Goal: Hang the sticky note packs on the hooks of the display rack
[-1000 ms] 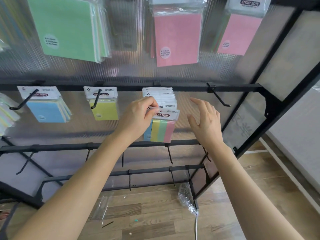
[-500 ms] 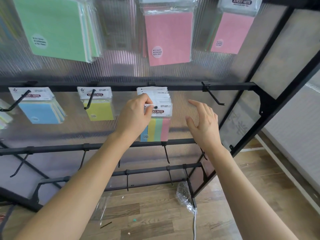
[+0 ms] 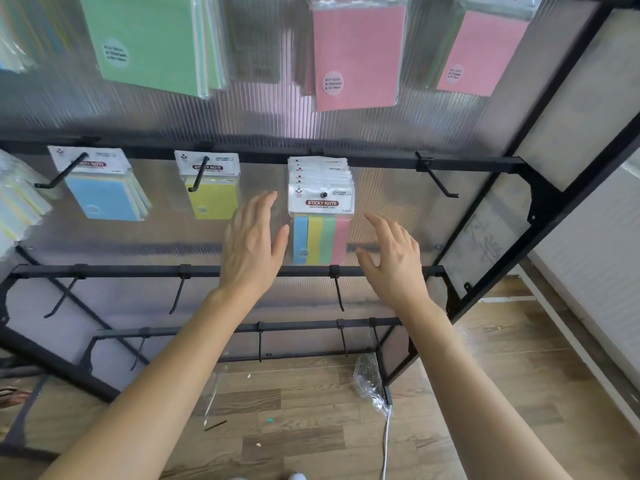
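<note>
Two forearms of ours are reaching up from the bottom edge, and both hands are hovering clear of everything. Our left hand (image 3: 252, 244) is holding its fingers (image 3: 263, 209) straight and close together, thumb out, just left of the striped stack. Our right hand (image 3: 394, 258) is spreading its fingers (image 3: 381, 225) loosely, just right of it. Neither is touching or gripping anything, and a gap is showing along each side edge of the stack.

Under our arms the wooden floor (image 3: 311, 403) is carrying a crumpled plastic wrap (image 3: 369, 374) and a white cable (image 3: 385, 445) at the rack's foot. The bottom rail (image 3: 304, 326) and the lower rail (image 3: 138, 270) are crossing behind our arms, their hooks hanging bare.

Between our hands the stack of multi-colour sticky note packs (image 3: 320, 237) is hanging on its hook (image 3: 323, 195), whose tip is poking through the front header card. The stack's bottom edge is ending just above the lower rail. To the right an empty hook (image 3: 438, 178) is sticking out from the middle rail (image 3: 485, 164), with open room around it up to the frame's corner. To the left a yellow pack (image 3: 213, 199) and then blue packs (image 3: 104, 199) are hanging on their own hooks, well apart.

Farthest up, green packs (image 3: 149, 43) and pink packs (image 3: 356, 53) are hanging against the ribbed panel (image 3: 259, 126).
</note>
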Tool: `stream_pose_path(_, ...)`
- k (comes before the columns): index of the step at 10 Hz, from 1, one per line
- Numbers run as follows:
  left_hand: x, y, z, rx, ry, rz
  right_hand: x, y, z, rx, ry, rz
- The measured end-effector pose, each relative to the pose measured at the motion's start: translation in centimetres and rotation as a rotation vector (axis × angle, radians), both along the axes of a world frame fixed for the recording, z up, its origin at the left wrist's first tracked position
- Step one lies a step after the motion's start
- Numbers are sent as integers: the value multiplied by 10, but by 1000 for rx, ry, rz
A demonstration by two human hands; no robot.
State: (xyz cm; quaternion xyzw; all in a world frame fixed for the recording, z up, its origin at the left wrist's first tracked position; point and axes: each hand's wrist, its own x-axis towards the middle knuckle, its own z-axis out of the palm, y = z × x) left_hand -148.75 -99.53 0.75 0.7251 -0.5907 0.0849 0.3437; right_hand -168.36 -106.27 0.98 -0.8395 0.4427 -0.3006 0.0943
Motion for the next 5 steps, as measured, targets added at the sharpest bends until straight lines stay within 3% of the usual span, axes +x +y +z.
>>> stream_pose_path(5, 76, 123, -19, 305, -64, 58, 61, 114, -8, 95, 298, -69)
